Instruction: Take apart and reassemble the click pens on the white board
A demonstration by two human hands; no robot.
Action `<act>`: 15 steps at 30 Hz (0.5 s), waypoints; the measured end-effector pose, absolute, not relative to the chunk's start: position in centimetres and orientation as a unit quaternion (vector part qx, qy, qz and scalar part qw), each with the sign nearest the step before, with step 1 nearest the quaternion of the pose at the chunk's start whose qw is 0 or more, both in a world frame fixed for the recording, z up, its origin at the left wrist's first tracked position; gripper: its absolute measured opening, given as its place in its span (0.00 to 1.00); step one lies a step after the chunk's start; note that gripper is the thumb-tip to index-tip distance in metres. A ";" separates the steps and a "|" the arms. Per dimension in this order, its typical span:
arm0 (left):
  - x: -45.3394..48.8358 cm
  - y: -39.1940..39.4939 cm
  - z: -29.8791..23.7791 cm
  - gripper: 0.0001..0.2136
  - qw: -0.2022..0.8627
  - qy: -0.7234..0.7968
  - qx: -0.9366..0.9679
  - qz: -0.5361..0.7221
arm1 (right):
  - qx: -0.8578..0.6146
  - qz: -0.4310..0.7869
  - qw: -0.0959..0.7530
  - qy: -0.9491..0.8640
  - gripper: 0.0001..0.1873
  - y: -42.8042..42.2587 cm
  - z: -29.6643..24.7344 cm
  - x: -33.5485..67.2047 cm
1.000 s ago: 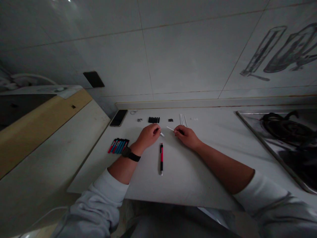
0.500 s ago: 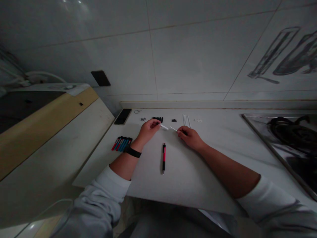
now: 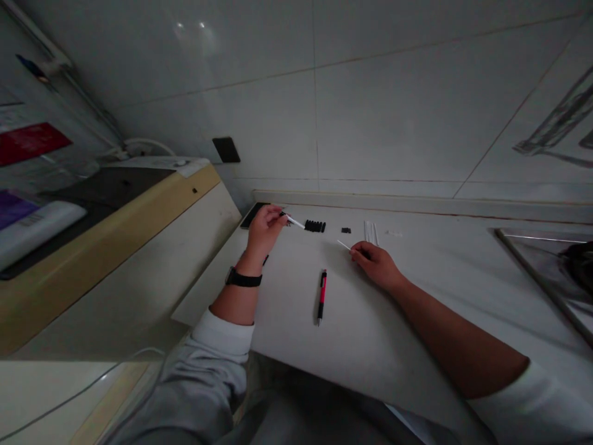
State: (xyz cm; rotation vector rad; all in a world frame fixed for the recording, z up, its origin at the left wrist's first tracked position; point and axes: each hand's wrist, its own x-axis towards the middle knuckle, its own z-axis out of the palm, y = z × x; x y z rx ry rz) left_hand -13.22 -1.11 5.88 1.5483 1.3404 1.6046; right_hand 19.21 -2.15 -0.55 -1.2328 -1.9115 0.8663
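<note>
My left hand [image 3: 265, 227] is closed on a slim white pen part [image 3: 296, 222] with a dark end at the fingers. Its white tip points right, toward a row of black tubular pieces [image 3: 315, 226]. Between the fingertips of my right hand [image 3: 377, 266] is a thin white stick [image 3: 343, 245], perhaps a pen refill, pointing up and left. The two held parts are apart. A red and black ballpoint pen [image 3: 322, 298] lies on the white counter [image 3: 296, 321] between my forearms. My left hand and wrist hide most of what lies behind them.
Small black pieces [image 3: 346, 230], several thin white sticks [image 3: 371, 232] and tiny pale bits [image 3: 393, 233] lie along the back. A dark phone [image 3: 252, 215] is partly behind my left hand. A stove [image 3: 546, 272] stands right, a wooden-edged cabinet [image 3: 204, 228] left.
The view has swung left. My left hand has moved left and back with the white pen part, widening the gap to my right hand, which still holds the thin stick.
</note>
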 end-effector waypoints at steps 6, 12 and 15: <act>-16.9 -4.9 7.6 0.13 0.149 0.584 0.628 0.492 | -0.476 0.330 0.341 -0.740 0.16 -2.3 -0.3 19.2; -15.7 -8.6 6.4 0.10 0.058 0.646 0.717 0.254 | -0.479 0.326 0.337 -0.742 0.15 -2.3 -0.2 19.2; -14.5 -9.3 5.1 0.09 0.024 0.661 0.731 0.167 | -0.477 0.325 0.338 -0.743 0.15 -2.4 -0.1 19.2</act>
